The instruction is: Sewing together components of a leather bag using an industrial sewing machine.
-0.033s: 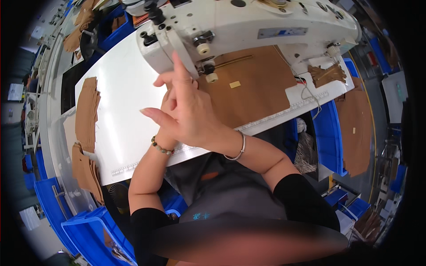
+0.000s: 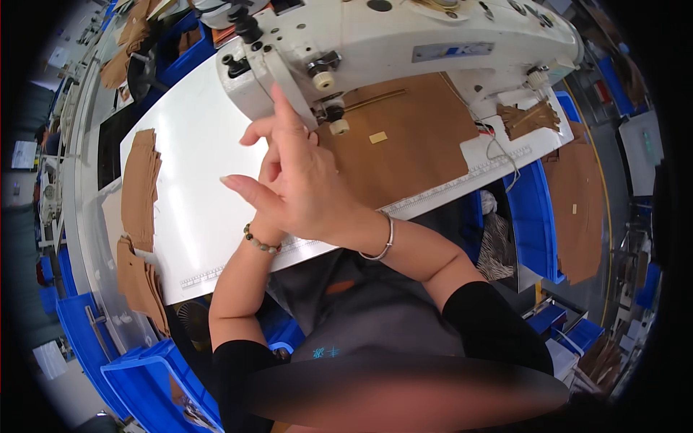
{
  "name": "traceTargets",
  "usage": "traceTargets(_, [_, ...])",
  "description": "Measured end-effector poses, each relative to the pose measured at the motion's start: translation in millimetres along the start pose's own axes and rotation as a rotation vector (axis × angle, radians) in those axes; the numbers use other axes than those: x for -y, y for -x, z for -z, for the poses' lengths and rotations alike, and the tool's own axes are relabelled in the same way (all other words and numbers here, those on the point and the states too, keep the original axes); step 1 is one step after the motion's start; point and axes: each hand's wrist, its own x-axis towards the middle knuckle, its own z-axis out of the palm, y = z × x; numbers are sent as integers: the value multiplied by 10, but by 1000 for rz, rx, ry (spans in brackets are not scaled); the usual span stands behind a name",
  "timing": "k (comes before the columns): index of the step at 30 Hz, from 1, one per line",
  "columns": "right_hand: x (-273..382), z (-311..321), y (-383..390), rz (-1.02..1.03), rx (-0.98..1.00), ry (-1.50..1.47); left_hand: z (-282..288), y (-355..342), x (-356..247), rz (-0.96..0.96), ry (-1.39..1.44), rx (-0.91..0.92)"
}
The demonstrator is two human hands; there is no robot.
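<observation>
My right hand [image 2: 307,184] is raised in front of the head of a white sewing machine [image 2: 390,43]. Its index finger points up along the machine's front, the thumb sticks out to the left, and no object shows in it. Behind it, my left hand [image 2: 268,225] is mostly covered; only the part by the beaded bracelet shows plainly, and its fingers are hidden. Under the machine arm lies a flat brown panel [image 2: 419,155] with a small yellow patch [image 2: 378,137]. The needle area is hidden behind my right hand and the machine head.
On the white table [image 2: 195,173], stacked brown pieces [image 2: 139,191] lie at the left edge, with more brown pieces [image 2: 141,281] nearer me. Brown strips [image 2: 530,119] sit at the right. A ruler strip [image 2: 469,178] follows the front edge. Blue bins [image 2: 534,216] stand beside the table.
The machine and hands appear slightly further left in the picture. Both hands keep the same pose.
</observation>
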Motion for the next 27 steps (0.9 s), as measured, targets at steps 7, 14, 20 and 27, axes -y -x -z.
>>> traceTargets(7, [13,157,168,132,6,180,98,87,-115,-33,-91,-52])
traceTargets(14, [172,363,62,-11,256,-406,218,184,-237,-64,54,66])
traceTargets(20, [19,638,98,231,271,-30,106,39,-214,-68,55,18])
traceTargets(27, [-571,2051,21,-33,343,392,283,648,-490,-56,-54,144])
